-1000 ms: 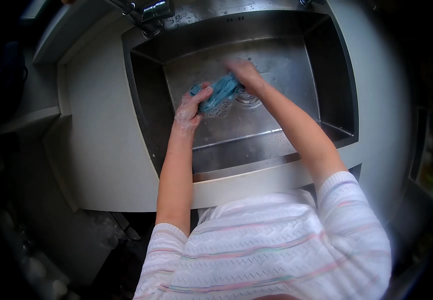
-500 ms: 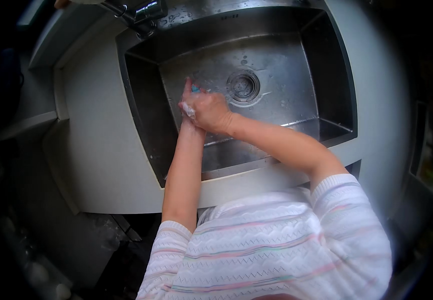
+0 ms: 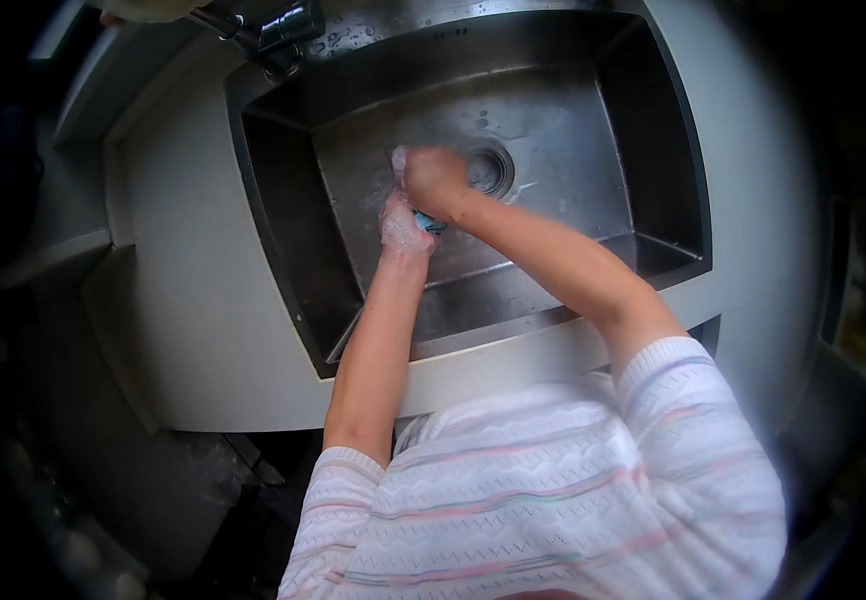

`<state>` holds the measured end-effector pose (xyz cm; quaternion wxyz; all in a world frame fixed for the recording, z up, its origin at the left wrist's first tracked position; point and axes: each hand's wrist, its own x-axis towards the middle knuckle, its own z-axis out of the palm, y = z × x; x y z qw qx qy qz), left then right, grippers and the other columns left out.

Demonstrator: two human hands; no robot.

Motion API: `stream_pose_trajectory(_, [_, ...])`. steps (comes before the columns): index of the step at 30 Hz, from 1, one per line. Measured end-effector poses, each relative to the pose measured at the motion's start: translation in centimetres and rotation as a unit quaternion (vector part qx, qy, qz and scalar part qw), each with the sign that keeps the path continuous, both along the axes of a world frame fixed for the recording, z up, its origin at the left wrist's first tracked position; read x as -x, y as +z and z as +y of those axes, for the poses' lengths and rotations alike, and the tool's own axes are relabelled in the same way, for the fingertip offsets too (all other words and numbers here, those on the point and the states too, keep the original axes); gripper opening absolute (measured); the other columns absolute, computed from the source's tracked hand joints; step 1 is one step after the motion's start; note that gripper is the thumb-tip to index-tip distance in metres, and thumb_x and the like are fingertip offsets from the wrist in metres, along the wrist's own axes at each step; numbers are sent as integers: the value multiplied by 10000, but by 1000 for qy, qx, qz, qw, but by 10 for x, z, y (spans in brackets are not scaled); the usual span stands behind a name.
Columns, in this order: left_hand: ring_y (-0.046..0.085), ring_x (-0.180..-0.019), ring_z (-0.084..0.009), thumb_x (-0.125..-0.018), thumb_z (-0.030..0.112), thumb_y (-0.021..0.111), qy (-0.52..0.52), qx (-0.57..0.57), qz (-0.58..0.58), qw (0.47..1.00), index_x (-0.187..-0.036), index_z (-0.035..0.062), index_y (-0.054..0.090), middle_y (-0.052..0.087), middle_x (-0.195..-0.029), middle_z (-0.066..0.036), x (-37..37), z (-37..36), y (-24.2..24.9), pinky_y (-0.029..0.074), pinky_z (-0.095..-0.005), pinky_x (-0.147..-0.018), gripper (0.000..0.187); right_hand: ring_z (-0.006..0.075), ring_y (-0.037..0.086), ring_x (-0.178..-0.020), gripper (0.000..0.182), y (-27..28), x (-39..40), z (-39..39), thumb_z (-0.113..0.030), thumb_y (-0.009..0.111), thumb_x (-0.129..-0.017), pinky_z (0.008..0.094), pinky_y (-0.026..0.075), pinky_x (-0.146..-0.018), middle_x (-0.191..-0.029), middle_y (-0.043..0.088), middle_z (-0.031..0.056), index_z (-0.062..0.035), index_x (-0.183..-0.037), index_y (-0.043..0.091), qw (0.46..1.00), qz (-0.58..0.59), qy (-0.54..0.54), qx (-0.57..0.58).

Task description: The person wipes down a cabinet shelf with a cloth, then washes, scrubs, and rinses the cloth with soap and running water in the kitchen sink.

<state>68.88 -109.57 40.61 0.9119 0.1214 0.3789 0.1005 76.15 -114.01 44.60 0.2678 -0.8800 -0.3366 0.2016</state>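
My left hand (image 3: 400,226) is over the sink basin, covered in white soap lather. A small blue thing (image 3: 429,222), partly hidden, lies against its palm on the thumb side. I cannot make out its kind. My right hand (image 3: 437,182) is closed over the fingers of my left hand and blurred by motion. Foam shows at the left fingertips past the right knuckles. The steel sink (image 3: 563,150) lies under both hands. Its round drain (image 3: 490,170) is just right of my right hand.
A dark metal faucet (image 3: 288,25) stands at the sink's back left corner, near water drops on the rim. A pale countertop (image 3: 188,270) surrounds the basin. Under its left front edge is a clear plastic bag (image 3: 218,470).
My right hand has slid from the back of my left hand, near the wrist, up to its fingers. The blue thing now shows by the left palm rather than near the fingertips.
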Motion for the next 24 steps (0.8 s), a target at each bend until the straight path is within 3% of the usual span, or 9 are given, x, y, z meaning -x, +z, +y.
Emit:
stream_pose_trajectory(5, [528, -952, -184, -897, 251, 324, -122, 48, -337, 933, -988, 91, 523, 549, -998, -65, 22, 32, -70, 432, -314, -810, 271, 342, 601, -772, 166, 3, 35, -2, -181, 490, -728, 428, 474, -685, -787, 619, 173, -122, -820, 614, 994, -21, 45, -98])
stream_pose_trajectory(9, [578, -820, -211, -872, 270, 405, 12, -34, 99, 994, -951, 56, 540, 581, -877, -65, -7, 2, 2, 456, -333, -751, 265, 347, 600, -751, 153, -15, -12, 1, -196, 487, -736, 425, 477, -675, -776, 616, 172, -113, -773, 610, 999, 10, -31, 21])
stream_pose_trajectory(10, [572, -838, -214, -872, 263, 417, 2, -28, 72, 997, -956, 48, 536, 580, -902, -65, -6, 4, 0, 456, -330, -758, 260, 343, 605, -728, 147, -12, -7, 0, -215, 504, -728, 426, 479, -653, -753, 618, 165, -112, -741, 607, 999, -12, -44, -13])
stream_pose_trajectory(13, [571, -837, -207, -871, 230, 431, -107, 84, -287, 948, -964, 43, 531, 580, -911, -62, 16, 22, -35, 463, -317, -751, 231, 339, 608, -712, 159, 23, 34, -8, -227, 520, -711, 428, 480, -647, -743, 619, 163, -112, -753, 622, 995, -59, 47, -69])
stream_pose_trajectory(14, [568, -820, -198, -864, 206, 474, -88, 110, -135, 981, -941, 41, 537, 582, -894, -64, 13, 20, -10, 470, -303, -722, 193, 354, 582, -735, 103, 9, 40, -9, -183, 523, -721, 439, 455, -675, -721, 602, 145, -99, -729, 582, 983, -107, 45, -140])
stream_pose_trajectory(17, [565, -813, -202, -856, 205, 512, 5, -6, 45, 999, -933, 60, 551, 586, -887, -67, -6, 12, -5, 467, -302, -709, 168, 350, 599, -742, 193, -26, -11, -9, -250, 504, -759, 425, 475, -671, -753, 607, 194, -123, -781, 647, 998, 11, -59, 8])
stream_pose_trajectory(18, [547, -721, -179, -876, 266, 485, -21, -35, 46, 998, -774, 109, 516, 551, -741, -23, -18, 9, 21, 462, -343, -690, 189, 287, 611, -705, 291, -29, -27, -15, -347, 525, -798, 373, 466, -637, -742, 623, 165, -78, -791, 634, 990, 106, -91, -34])
stream_pose_trajectory(21, [561, -732, -174, -853, 247, 538, -40, -18, -63, 997, -802, 101, 542, 568, -750, -15, -8, 50, 20, 471, -339, -698, 155, 162, 552, -719, 355, -18, -32, -31, -378, 506, -835, 293, 442, -649, -818, 608, 62, -56, -939, 615, 883, 441, -59, -152])
stream_pose_trajectory(24, [560, -695, -157, -846, 252, 552, -22, -84, -10, 996, -765, 109, 551, 563, -712, 0, -2, 62, 35, 470, -327, -669, 165, 112, 503, -698, 426, 8, -34, -62, -396, 645, -737, 237, 415, -593, -801, 565, 33, -4, -895, 595, 852, 509, -5, -127])
